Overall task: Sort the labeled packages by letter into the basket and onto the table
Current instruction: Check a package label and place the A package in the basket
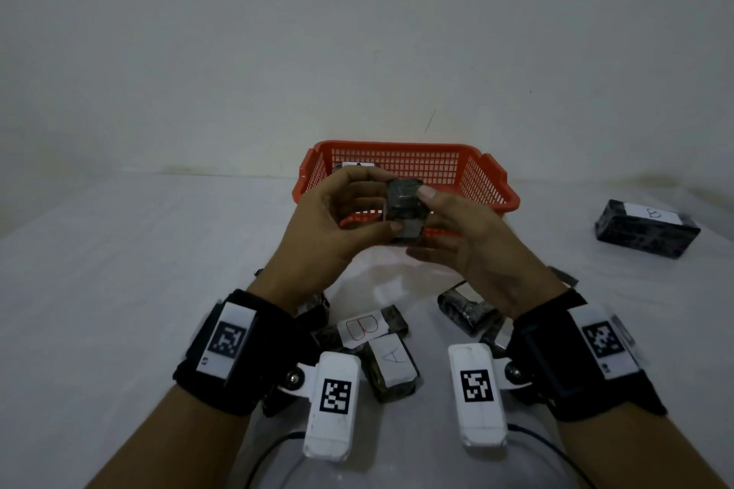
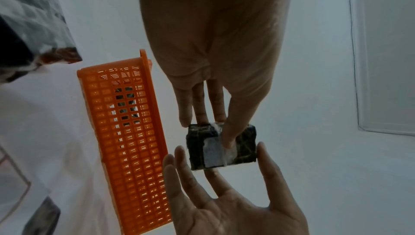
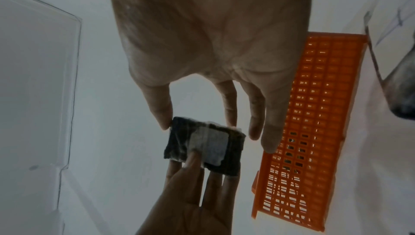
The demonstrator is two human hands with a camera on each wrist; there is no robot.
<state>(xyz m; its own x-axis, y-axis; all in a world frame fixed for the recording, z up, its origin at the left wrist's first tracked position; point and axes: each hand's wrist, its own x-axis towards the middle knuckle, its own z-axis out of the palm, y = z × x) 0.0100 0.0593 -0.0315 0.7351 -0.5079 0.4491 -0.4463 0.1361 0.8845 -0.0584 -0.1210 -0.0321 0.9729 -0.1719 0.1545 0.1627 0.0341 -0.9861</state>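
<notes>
**Package held up, label not readable yet**

We've got one small dark package [image 1: 406,210] pinched between both hands above the near rim of the orange basket [image 1: 492,175]. Left hand [image 1: 337,218] grips it with thumb and fingertips; right hand [image 1: 460,238] holds the opposite side with its thumb on top, fingers loosely spread below.

Risks, as we judge them:
- Letter unread, so it could go in the wrong place. The white patch on it looks blank in both wrist views.
- Fingertip grip only; it could slip during a turn and drop into the basket unsorted.

Hard to see:
- One labeled package already sits in the basket's far left corner, letter hidden by the left hand.
- Pile on the near surface [image 1: 119,270]: one B [image 1: 363,326] and one A [image 1: 391,359] are legible, the rest sit under the wrists.
- Another B package [image 1: 647,228] sits far right.
</notes>
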